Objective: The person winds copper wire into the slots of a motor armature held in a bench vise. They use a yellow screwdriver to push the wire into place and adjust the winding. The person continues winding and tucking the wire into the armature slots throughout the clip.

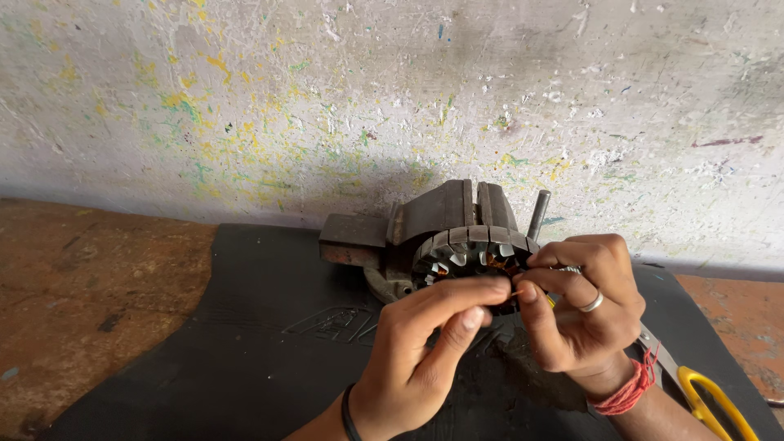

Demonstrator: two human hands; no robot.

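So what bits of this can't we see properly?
Head view only:
- The lower part of the stator clamped in the vise: hidden behind both hands.
- The thin copper wire between the left hand and right hand: too small to follow.
- The yellow-handled scissors: blades behind the right wrist, handle cut off by the bottom edge.
- The vise's base: covered by the hands.

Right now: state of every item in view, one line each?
Motor stator: clamped upright in the vise.
Vise: closed on the stator.
Copper wire: pinched between both hands' fingers.
Left hand: gripping wire.
Right hand: gripping wire.
Yellow-handled scissors: lying on mat.
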